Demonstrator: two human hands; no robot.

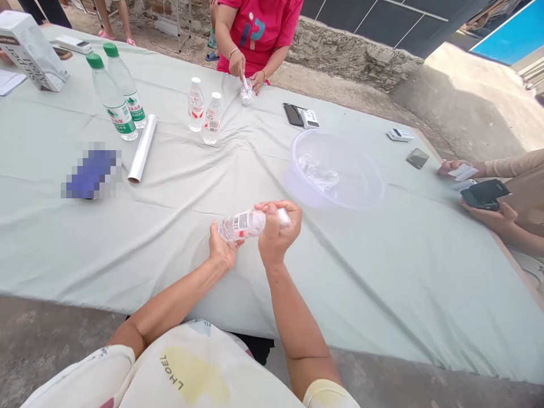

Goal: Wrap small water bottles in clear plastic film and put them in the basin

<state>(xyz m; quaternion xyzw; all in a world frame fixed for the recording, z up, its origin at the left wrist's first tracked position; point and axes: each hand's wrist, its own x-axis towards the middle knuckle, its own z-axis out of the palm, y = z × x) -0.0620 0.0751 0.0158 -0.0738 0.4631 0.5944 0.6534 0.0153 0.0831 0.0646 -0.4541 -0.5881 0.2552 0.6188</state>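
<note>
A small clear plastic water bottle (238, 225) with a white and red label lies nearly level between my hands, just above the cloth-covered table. My left hand (223, 247) cups its base at the left. Around the neck and cap end, my right hand (278, 229) is closed, fingers wrapped over the top. Something whitish, perhaps the cap or some film, shows past the right fingers; I cannot make out which. Behind my right hand stands a translucent basin (369, 181) with crumpled clear plastic (318, 173) inside.
Two small bottles (211, 120) stand beyond my hands. To the left are two green-capped bottles (117, 107), a film roll (143, 148), a blurred blue item (91, 173) and a box (34, 51). Across the table, a person (259, 34) handles another bottle; at right, someone's hands (488, 209) hold a phone.
</note>
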